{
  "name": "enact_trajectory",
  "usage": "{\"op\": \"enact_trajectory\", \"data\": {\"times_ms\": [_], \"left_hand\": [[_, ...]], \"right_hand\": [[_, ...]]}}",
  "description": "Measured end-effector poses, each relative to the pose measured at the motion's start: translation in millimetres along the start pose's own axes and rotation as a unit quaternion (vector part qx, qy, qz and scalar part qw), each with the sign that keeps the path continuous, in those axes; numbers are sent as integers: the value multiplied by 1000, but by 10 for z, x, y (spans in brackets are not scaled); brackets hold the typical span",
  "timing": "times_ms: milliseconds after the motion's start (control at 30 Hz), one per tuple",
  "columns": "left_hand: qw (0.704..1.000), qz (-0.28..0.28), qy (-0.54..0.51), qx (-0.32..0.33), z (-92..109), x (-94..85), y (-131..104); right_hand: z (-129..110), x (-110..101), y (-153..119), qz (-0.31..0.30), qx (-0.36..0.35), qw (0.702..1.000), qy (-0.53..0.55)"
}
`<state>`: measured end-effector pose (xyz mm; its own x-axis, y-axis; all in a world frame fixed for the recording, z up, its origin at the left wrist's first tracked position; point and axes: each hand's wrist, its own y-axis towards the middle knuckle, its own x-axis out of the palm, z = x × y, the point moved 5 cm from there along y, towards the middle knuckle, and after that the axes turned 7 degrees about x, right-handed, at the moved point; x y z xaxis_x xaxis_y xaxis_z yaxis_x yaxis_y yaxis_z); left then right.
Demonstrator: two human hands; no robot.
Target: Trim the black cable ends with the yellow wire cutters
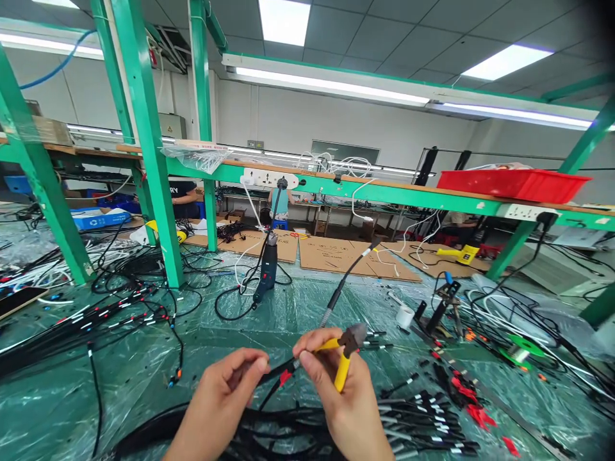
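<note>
My left hand (225,390) pinches a black cable (276,371) near the bottom centre. Thumb and finger of my right hand (339,390) hold the same cable close to a red piece (285,378). Yellow-handled cutters (346,352) also rest in my right hand, with their metal jaws pointing up and away. From my right fingers, a grey ribbed section and a black sleeve (336,296) run up toward a thin cable end. Beneath both hands lies a thick bundle of black cables (288,426), with many white-marked ends (432,416) to the right.
Green posts (156,160) and a shelf with a red bin (514,184) stand over the green-covered table (211,333). A black heat tool (267,272) stands behind my hands. A solder spool (521,351) lies right, cables (115,314) left. People sit farther back.
</note>
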<state>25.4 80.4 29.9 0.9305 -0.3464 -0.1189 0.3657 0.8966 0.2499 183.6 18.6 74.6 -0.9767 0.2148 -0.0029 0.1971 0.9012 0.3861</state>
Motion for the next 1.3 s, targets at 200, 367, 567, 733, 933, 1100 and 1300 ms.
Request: {"op": "enact_trajectory", "data": {"times_ms": [200,367,567,733,933,1100,1300], "left_hand": [[978,-191,-84,-21,47,243,-109],[988,-115,-102,-26,-42,166,-19],[994,-46,-100,-16,-9,114,20],[995,-32,-91,-29,60,146,-10],[998,-5,-43,41,60,137,-18],[994,-10,11,110,101,135,-79],[990,2,-51,133,222,149,-62]], "right_hand": [[15,-13,75,-38,16,999,20],[123,-53,38,39,31,996,-70],[201,117,-56,22,57,997,-40],[166,192,-49,37,58,997,-28],[206,163,-42,55,56,993,-90],[218,179,-60,69,9,977,-200],[268,295,-34,80,-35,973,-213]]}}
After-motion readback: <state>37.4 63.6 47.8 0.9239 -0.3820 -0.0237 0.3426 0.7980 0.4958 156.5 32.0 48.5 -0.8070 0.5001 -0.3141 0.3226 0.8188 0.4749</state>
